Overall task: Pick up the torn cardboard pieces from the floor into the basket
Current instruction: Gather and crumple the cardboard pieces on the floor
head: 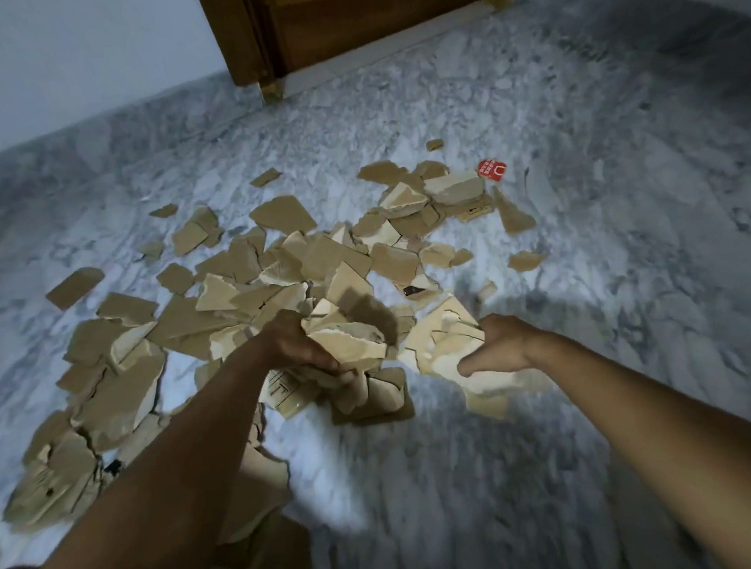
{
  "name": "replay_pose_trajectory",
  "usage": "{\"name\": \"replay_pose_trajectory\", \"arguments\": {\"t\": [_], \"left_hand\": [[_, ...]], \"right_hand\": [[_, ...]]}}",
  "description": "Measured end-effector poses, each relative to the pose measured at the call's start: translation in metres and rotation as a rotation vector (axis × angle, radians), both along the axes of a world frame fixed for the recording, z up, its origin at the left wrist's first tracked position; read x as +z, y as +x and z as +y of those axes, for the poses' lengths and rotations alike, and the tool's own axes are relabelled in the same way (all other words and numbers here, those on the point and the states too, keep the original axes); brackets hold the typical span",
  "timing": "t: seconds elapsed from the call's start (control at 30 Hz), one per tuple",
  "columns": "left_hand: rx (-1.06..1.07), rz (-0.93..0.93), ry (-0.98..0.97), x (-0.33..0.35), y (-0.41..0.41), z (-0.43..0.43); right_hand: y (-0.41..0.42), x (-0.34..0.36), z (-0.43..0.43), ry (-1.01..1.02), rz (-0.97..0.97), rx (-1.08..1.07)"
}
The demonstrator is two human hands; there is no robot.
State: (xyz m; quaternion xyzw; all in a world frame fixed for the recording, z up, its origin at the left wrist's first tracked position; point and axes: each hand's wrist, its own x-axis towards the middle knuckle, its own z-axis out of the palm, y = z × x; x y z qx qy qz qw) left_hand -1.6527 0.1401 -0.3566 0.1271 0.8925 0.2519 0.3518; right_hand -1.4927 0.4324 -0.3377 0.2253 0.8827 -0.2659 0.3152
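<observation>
The left hand squeezes a bunch of cardboard pieces. Just beside it, the right hand grabs more. Many lie past both hands on the floor.

Left arm enters from lower left, left hand at mid-frame clutching cardboard pieces. Right arm enters from lower right, right hand curled against more pieces, grip unclear.

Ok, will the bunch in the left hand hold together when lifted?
Probably not fully: the pieces are loose, stiff-looking shards, so outer ones may slip from the left hand. They look thin and light, so weight shouldn't matter.
</observation>
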Motion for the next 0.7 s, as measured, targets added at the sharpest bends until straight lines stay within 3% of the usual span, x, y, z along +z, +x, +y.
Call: {"name": "replay_pose_trajectory", "arguments": {"t": [0.07,0.23,0.33,0.5,0.7], "left_hand": [[-0.042,0.079,-0.082,-0.018,0.006,0.008],[-0.07,0.228,-0.073,-0.04,0.019,0.02],[-0.042,0.139,0.048,-0.039,0.019,0.016],[0.185,0.025,0.261,-0.026,0.004,-0.015],[0.271,0.184,0.168,0.013,0.002,-0.053]], "right_hand": [[-0.002,-0.008,-0.015,-0.047,0.008,0.005],[0.01,-0.038,-0.042,-0.111,0.02,-0.002],[0.013,-0.041,-0.043,-0.137,0.053,-0.014],[-0.005,-0.022,-0.04,-0.158,0.137,-0.031],[-0.021,-0.037,-0.11,-0.039,0.14,0.33]]}}
